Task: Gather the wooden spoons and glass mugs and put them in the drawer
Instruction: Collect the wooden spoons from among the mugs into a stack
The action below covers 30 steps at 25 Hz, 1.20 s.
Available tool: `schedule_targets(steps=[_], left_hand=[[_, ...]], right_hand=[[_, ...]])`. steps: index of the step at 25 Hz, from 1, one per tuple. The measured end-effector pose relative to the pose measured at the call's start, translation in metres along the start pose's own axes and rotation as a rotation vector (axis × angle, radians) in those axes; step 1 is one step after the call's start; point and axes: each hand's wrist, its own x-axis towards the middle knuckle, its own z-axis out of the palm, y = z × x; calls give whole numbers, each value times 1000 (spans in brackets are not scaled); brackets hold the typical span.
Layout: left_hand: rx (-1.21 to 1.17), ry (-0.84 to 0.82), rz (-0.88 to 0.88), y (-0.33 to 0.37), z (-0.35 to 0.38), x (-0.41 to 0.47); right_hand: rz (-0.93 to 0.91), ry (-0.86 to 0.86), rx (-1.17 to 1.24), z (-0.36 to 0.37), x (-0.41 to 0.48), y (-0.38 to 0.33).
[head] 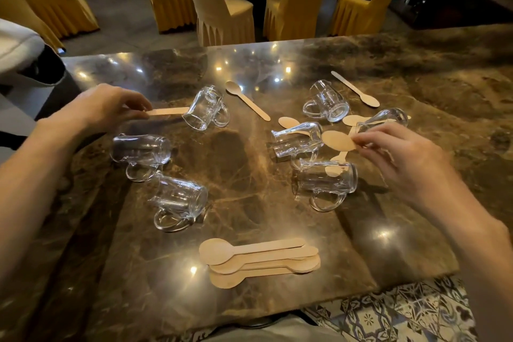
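Note:
Several glass mugs lie on their sides on the brown marble table (249,169). My left hand (102,108) pinches the handle end of a wooden spoon (169,111) whose bowl end goes into a tipped mug (206,108). My right hand (402,158) holds another wooden spoon (338,141) by its neck, lifted just above the mugs at the right (299,140). A stack of wooden spoons (258,259) lies near the front edge. Loose spoons lie at the back centre (247,100) and back right (356,89). No drawer is in view.
More mugs lie at front left (141,148), (177,198), at right (326,182), (326,101) and far right (388,118), with spoons under or between them. Yellow-covered chairs (222,3) stand beyond the table. Patterned floor tiles (402,314) show at the front right.

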Motion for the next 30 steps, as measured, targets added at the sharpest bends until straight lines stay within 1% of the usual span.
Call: schedule_targets(steps=[2, 6, 10, 12, 13, 15, 19, 20, 23, 25, 30], left_hand=[[7, 95, 78, 7, -6, -8], [39, 189, 177, 16, -13, -18], [77, 274, 155, 18, -25, -29], [45, 304, 162, 28, -27, -36], [-10, 308, 159, 36, -28, -41], [-201, 267, 136, 59, -28, -55], [-596, 59, 139, 112, -10, -92], [-656, 24, 157, 123, -2, -101], [-704, -56, 174, 147, 28, -118], [-713, -84, 162, 156, 46, -125], [-737, -124, 74, 170, 75, -133]], right_hand=[[-46, -17, 33, 1, 1, -22], [-141, -134, 80, 9, -5, -64], [-237, -235, 105, 25, -16, -94], [-279, -257, 101, 32, -24, -104], [-297, -264, 92, 35, -28, -107], [-324, -282, 81, 43, -37, -113], [-338, -371, 66, 63, -54, -117], [-339, -395, 58, 69, -58, -116], [-342, -438, 14, 78, -67, -113], [-347, -434, -15, 80, -70, -112], [-275, -330, -54, 76, -78, -114]])
